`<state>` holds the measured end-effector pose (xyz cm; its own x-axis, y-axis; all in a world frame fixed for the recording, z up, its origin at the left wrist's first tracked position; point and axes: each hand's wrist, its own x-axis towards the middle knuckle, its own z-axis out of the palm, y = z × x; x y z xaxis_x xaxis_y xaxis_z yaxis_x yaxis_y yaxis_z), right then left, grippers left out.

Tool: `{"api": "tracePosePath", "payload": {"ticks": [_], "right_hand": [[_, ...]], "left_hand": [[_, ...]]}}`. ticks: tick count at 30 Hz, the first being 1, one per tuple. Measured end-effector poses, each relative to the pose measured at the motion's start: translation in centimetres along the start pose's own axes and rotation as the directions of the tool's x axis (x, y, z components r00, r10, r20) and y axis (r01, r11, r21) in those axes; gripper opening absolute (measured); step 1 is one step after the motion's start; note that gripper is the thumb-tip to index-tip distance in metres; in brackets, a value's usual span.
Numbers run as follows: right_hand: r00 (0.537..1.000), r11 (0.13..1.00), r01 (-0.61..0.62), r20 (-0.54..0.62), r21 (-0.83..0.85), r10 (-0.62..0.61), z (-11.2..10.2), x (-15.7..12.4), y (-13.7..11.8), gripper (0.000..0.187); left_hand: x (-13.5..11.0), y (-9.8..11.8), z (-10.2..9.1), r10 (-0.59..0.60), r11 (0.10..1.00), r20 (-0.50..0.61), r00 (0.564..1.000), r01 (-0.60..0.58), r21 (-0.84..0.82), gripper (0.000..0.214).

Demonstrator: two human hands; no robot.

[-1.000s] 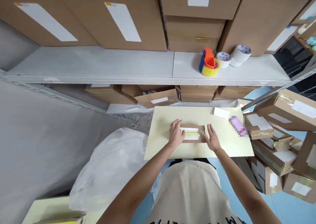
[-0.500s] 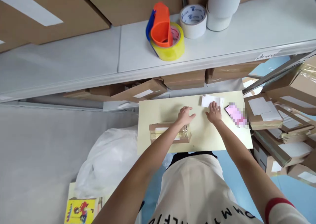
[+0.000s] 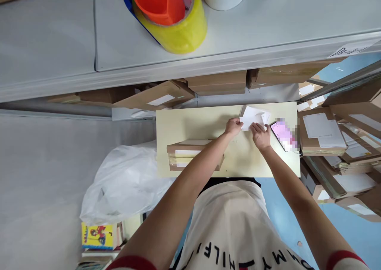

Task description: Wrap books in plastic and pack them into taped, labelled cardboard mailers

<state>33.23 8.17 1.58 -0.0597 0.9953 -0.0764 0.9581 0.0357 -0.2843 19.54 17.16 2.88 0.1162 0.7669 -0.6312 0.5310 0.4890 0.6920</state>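
Bright, even light — the left hand (image 3: 233, 126) and right hand (image 3: 261, 135) cast only faint, soft shadows on the board (image 3: 190, 127). Wide-angle stretch swells the tape roll (image 3: 175, 24) at the top edge.

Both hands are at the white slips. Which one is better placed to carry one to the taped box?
Likely the left: the left hand grips the white slips and the taped box lies under its forearm; the right hand sits farther away.

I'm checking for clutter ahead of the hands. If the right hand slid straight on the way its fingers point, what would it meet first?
The white paper sheets; the right hand seems to touch them. Past them come the table edge and, likely further back, cardboard boxes under the shelf.
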Motion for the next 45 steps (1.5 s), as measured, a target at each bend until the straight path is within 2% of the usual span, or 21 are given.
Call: {"api": "tracePosePath", "payload": {"ticks": [2,4,5,8,10,12,14,15,17,19,20,22,25,29,33,37,42,43,45], "right_hand": [[0.999,0.997,0.048,-0.014,0.055,-0.047,-0.5,-0.1,-0.1,0.035],[0.996,0.990,0.077,-0.063,0.117,-0.070,-1.6,0.0,-0.2,0.029],[0.993,0.987,0.069,-0.103,0.146,-0.054,-2.2,0.2,-0.1,0.032],[0.982,0.970,-0.017,-0.180,0.244,0.062,-4.5,1.4,0.7,0.061],[0.993,0.940,-0.001,-0.114,0.342,0.043,-5.8,2.6,1.8,0.057],[0.998,0.898,0.067,-0.020,0.434,-0.064,-6.6,3.6,2.9,0.042],[0.990,0.872,0.111,0.026,0.477,-0.140,-7.1,4.2,3.4,0.036],[0.987,0.870,0.122,0.034,0.479,-0.157,-7.3,4.4,3.4,0.035],[0.983,0.874,0.140,0.039,0.466,-0.178,-7.7,4.5,3.1,0.033],[0.978,0.879,0.158,0.054,0.450,-0.203,-8.1,4.5,2.5,0.031],[0.974,0.881,0.164,0.068,0.443,-0.215,-8.3,4.4,2.2,0.031],[0.968,0.888,0.164,0.103,0.430,-0.228,-8.7,4.4,1.9,0.031],[0.961,0.898,0.159,0.142,0.410,-0.236,-9.0,4.5,1.8,0.031],[0.959,0.903,0.192,0.124,0.385,-0.257,-9.1,4.6,2.1,0.030],[0.961,0.902,0.208,0.094,0.378,-0.261,-9.0,4.5,2.7,0.030],[0.967,0.921,0.205,0.077,0.331,-0.243,-8.2,4.4,3.5,0.022],[0.983,0.963,0.143,0.083,0.228,-0.165,-7.6,3.6,5.6,0.015],[0.988,0.971,0.112,0.077,0.212,-0.131,-7.8,3.3,6.0,0.018],[0.998,0.978,0.046,0.038,0.204,-0.055,-8.7,2.9,6.0,0.044]], "left_hand": [[-0.7,0.2,-0.9,0.056,0.997,-0.042,0.998,-0.054,0.047,0.010],[-1.6,0.6,-2.3,0.199,0.972,-0.062,0.978,-0.189,0.140,0.008],[-2.0,0.7,-3.2,0.291,0.942,-0.052,0.955,-0.276,0.190,0.008],[-2.9,1.4,-6.0,0.507,0.823,0.012,0.862,-0.488,0.289,0.009],[-3.3,1.9,-7.6,0.561,0.776,0.006,0.828,-0.529,0.342,0.011],[-3.7,2.6,-8.5,0.586,0.755,-0.078,0.806,-0.509,0.413,0.014],[-4.3,3.6,-8.7,0.637,0.709,-0.157,0.754,-0.495,0.503,0.020],[-4.7,4.2,-8.4,0.675,0.663,-0.147,0.723,-0.507,0.550,0.025],[-5.5,5.5,-7.6,0.733,0.539,-0.002,0.680,-0.579,0.611,0.032],[-6.0,6.6,-6.5,0.718,0.443,0.208,0.664,-0.666,0.599,0.022],[-6.1,7.1,-6.1,0.692,0.427,0.281,0.665,-0.691,0.583,0.016],[-5.9,7.8,-5.5,0.639,0.450,0.345,0.688,-0.698,0.558,0.019],[-5.4,8.3,-5.3,0.577,0.535,0.357,0.735,-0.670,0.515,0.027],[-4.5,8.3,-5.7,0.494,0.636,0.362,0.790,-0.613,0.469,0.024],[-3.3,8.4,-6.1,0.395,0.725,0.293,0.871,-0.491,0.483,0.020],[-2.0,8.8,-6.6,0.383,0.748,0.216,0.898,-0.439,0.498,0.018],[-1.3,8.8,-8.6,0.366,0.828,-0.050,0.929,-0.301,0.472,0.016],[-1.4,8.7,-9.2,0.351,0.848,-0.082,0.933,-0.279,0.451,0.015],[-1.6,8.5,-10.1,0.339,0.880,-0.099,0.936,-0.278,0.386,0.015]]}}
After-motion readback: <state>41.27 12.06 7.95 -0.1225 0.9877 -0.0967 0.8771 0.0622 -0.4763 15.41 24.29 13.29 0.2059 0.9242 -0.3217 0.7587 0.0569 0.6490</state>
